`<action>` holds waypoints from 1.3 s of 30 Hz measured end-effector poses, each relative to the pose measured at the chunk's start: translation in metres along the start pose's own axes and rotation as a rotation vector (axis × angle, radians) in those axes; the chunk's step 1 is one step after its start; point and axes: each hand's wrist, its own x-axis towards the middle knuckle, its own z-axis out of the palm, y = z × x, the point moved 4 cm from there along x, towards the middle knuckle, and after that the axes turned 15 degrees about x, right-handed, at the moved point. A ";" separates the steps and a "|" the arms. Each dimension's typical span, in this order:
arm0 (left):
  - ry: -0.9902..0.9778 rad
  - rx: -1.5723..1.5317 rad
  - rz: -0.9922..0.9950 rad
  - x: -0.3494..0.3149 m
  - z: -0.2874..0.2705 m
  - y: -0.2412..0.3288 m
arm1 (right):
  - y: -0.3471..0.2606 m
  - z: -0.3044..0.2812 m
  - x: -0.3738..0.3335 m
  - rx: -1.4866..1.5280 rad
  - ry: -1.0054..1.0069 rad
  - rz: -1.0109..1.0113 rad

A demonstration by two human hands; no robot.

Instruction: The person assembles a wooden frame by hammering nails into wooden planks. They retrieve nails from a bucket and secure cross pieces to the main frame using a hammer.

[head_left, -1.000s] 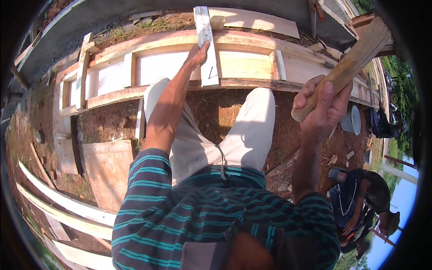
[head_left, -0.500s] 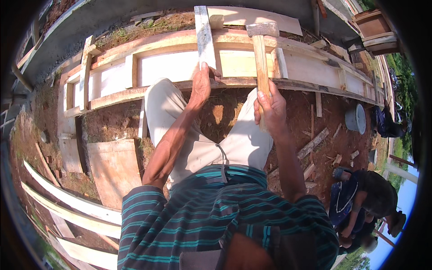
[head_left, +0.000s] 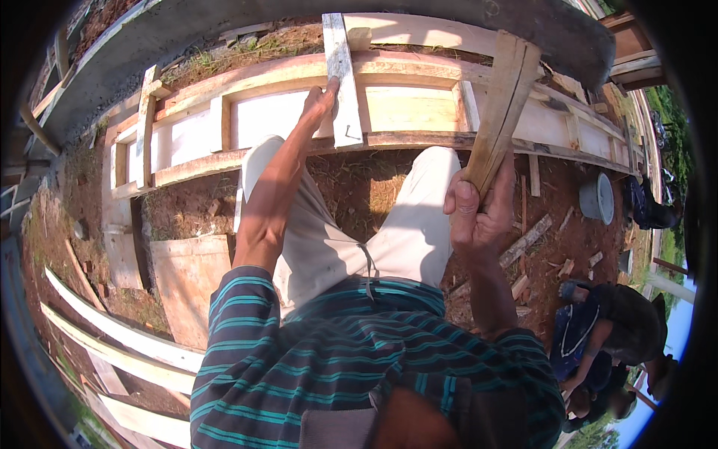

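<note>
My right hand point(head_left: 482, 202) is wrapped round the wooden handle point(head_left: 502, 105) of a hammer, which is raised and tilted to the right. Its dark head point(head_left: 580, 49) looms large at the upper right. A pale wooden crosspiece point(head_left: 344, 97) lies across the long timber frame point(head_left: 411, 140) before my knees. My left hand point(head_left: 320, 103) grips the crosspiece's left edge, near the frame's far rail; some fingers are hidden. A bent-looking nail point(head_left: 351, 135) sticks out of the crosspiece's near end, over the near rail.
A second crosspiece point(head_left: 146, 127) spans the frame's left end. Plywood point(head_left: 191, 284) and long boards point(head_left: 127, 355) lie at left. A grey bucket point(head_left: 596, 198) and wood scraps point(head_left: 527, 239) are on the soil at right. Another person point(head_left: 617, 329) bends down at lower right.
My right hand has lifted the hammer up and to the right, closer to the camera. My left hand has slid away from the crosspiece's near end toward the far rail, leaving the nail in view.
</note>
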 end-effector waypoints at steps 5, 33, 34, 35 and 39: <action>-0.228 0.093 0.090 0.003 0.018 0.010 | 0.064 0.010 -0.040 -0.204 -0.157 -0.072; -0.037 0.060 0.161 0.025 0.028 -0.018 | -0.036 -0.013 0.023 0.423 0.216 -0.308; -0.023 0.064 0.199 0.033 0.030 -0.023 | -0.028 -0.011 0.025 0.539 0.170 -0.334; 0.000 0.071 0.211 0.038 0.029 -0.028 | -0.007 -0.010 0.018 0.657 0.124 -0.362; -0.089 0.035 0.168 0.012 0.028 0.006 | 0.118 0.018 -0.054 -0.438 -0.295 0.333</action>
